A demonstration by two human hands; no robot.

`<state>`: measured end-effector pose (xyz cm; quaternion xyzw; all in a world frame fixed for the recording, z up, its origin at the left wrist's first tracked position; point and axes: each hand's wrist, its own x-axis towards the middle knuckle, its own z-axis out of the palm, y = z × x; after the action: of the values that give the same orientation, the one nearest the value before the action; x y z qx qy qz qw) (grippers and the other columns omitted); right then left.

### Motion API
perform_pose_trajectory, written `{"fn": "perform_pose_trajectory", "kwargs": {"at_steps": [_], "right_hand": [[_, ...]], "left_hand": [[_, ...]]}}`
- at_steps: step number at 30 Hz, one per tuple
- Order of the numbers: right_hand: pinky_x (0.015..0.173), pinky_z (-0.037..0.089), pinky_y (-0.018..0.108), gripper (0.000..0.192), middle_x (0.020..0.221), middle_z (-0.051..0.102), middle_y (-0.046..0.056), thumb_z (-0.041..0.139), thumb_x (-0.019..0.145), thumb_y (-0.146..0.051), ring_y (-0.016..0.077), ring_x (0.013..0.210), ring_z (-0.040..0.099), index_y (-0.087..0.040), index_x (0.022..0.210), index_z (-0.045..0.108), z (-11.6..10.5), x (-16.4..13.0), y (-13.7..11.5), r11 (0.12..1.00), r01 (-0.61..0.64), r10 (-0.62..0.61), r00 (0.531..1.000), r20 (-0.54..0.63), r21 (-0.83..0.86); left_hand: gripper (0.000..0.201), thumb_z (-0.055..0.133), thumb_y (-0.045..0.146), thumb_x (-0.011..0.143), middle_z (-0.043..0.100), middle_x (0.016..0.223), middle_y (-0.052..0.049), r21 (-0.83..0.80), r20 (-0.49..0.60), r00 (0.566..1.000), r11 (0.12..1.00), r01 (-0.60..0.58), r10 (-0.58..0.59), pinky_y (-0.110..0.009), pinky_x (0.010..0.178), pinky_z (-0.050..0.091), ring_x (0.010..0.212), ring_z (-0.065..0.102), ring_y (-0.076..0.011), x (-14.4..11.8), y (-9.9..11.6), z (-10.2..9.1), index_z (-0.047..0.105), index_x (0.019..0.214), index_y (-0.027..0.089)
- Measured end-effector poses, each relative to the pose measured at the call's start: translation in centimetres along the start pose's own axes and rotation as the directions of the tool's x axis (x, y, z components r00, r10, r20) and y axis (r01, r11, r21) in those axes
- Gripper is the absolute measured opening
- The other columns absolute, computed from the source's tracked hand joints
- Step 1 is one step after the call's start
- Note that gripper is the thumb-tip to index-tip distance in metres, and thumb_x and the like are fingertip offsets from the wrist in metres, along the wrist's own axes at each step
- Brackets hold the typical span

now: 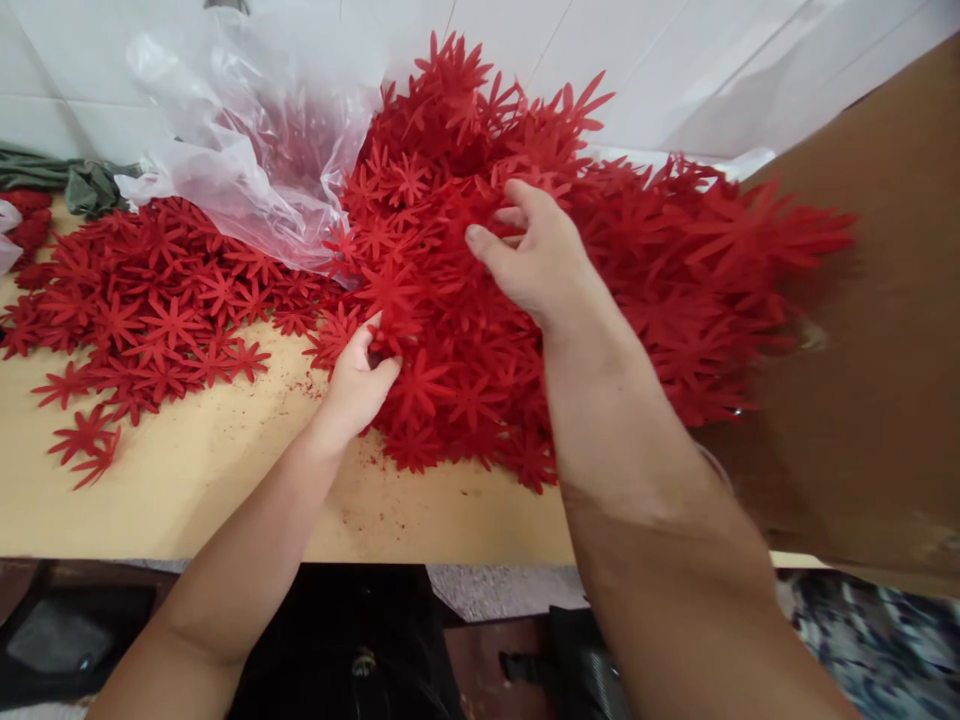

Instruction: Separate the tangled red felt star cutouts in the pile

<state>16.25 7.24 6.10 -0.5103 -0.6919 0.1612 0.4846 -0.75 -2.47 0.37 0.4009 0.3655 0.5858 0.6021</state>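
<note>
A big heap of red flower-shaped cutouts with narrow, pointed petals covers the middle of the table. At its near left edge, my left hand is curled around some of the red cutouts, thumb toward me; its fingertips are partly hidden among the petals. My right hand is over the heap, thumb and fingers apart and bent, with nothing visible between them. Whether its fingertips touch the petals, I cannot tell.
A lower pile of similar red cutouts spreads to the left. Behind it stands a crumpled clear plastic bag against the white tiled wall. Dark green cloth lies at far left. A brown cardboard sheet closes off the right side.
</note>
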Motion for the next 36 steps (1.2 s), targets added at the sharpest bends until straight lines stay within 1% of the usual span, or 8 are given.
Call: {"fn": "perform_pose_trajectory", "kwargs": {"at_steps": [3,5,9,13,18,23,29,36], "right_hand": [[0.089,0.044,0.040,0.060,0.130,0.044,0.019,0.070,0.068,-0.036,0.0271,0.120,0.044,-0.013,0.120,0.052,-0.4,-2.1,-2.4,0.965,-0.045,0.031,0.998,-0.057,-0.257],[0.091,0.044,0.043,0.048,0.123,0.050,0.017,0.063,0.074,-0.040,0.0269,0.120,0.044,-0.013,0.113,0.057,-0.2,-4.5,-4.4,0.951,0.021,-0.048,0.996,-0.081,-0.309],[0.074,0.051,0.036,0.044,0.093,0.063,0.008,0.060,0.073,-0.053,0.0187,0.085,0.060,-0.018,0.100,0.057,1.8,-9.8,-6.4,0.995,-0.072,0.082,0.986,0.148,-0.072],[0.073,0.050,0.035,0.035,0.089,0.065,0.007,0.065,0.069,-0.043,0.0180,0.078,0.061,-0.016,0.090,0.055,3.8,-12.4,-5.8,0.975,-0.218,0.191,0.920,0.342,0.039],[0.078,0.048,0.033,0.021,0.090,0.066,0.005,0.061,0.070,-0.022,0.0149,0.080,0.061,-0.018,0.090,0.057,3.8,-12.4,-4.8,0.931,-0.280,0.203,0.930,0.306,0.233],[0.058,0.041,0.026,0.016,0.060,0.055,-0.002,0.060,0.074,-0.032,0.0094,0.056,0.048,-0.018,0.067,0.055,2.6,-11.6,-4.4,0.917,-0.332,0.287,0.935,0.210,0.220],[0.061,0.040,0.026,0.036,0.060,0.049,-0.003,0.055,0.075,-0.053,0.0090,0.058,0.044,-0.020,0.063,0.048,2.3,-10.9,-3.3,0.897,-0.298,0.291,0.954,0.071,0.327],[0.060,0.045,0.027,0.027,0.071,0.056,-0.003,0.070,0.065,-0.036,0.0101,0.061,0.052,-0.023,0.076,0.049,2.5,-10.7,-3.4,0.815,-0.324,0.306,0.945,0.117,0.481]], "left_hand": [[0.025,0.058,0.009,0.068,0.067,0.091,-0.001,0.014,-0.029,0.999,1.000,-0.028,0.028,-0.029,0.091,0.045,0.088,0.062,-0.0110,0.2,-0.3,-0.1,0.056,0.091,0.017],[0.019,0.058,0.012,0.069,0.067,0.083,0.000,0.000,-0.047,0.998,0.999,-0.035,0.035,-0.029,0.087,0.047,0.080,0.062,-0.0100,0.2,-0.3,-0.1,0.056,0.087,0.017],[0.018,0.061,0.012,0.068,0.067,0.078,0.001,-0.013,-0.062,0.995,0.997,-0.080,0.079,-0.027,0.084,0.047,0.075,0.061,-0.0090,0.3,-0.2,-0.2,0.056,0.085,0.016],[0.013,0.064,0.017,0.069,0.065,0.075,0.002,0.017,-0.117,0.987,0.994,-0.105,0.107,-0.024,0.075,0.048,0.068,0.059,-0.0075,0.3,-0.2,-0.4,0.056,0.080,0.016],[0.012,0.060,0.026,0.075,0.065,0.074,0.001,-0.001,-0.186,0.981,0.998,-0.060,0.059,-0.025,0.078,0.047,0.073,0.060,-0.0090,0.1,0.2,-0.4,0.058,0.078,0.015],[0.020,0.046,0.019,0.080,0.069,0.086,-0.003,-0.142,-0.148,0.985,0.987,0.072,-0.093,-0.031,0.082,0.050,0.086,0.064,-0.0136,0.2,0.5,-0.3,0.060,0.092,0.014],[0.032,0.048,0.007,0.076,0.069,0.082,0.001,-0.008,-0.108,0.981,0.987,0.160,-0.160,-0.021,0.059,0.050,0.063,0.064,-0.0085,0.0,0.9,-0.1,0.057,0.106,0.018],[0.004,0.052,0.016,0.083,0.050,0.046,0.009,0.095,-0.134,0.984,0.987,0.130,-0.117,-0.014,0.037,0.031,0.036,0.045,-0.0025,-0.1,1.2,0.3,0.053,0.086,0.015]]}}
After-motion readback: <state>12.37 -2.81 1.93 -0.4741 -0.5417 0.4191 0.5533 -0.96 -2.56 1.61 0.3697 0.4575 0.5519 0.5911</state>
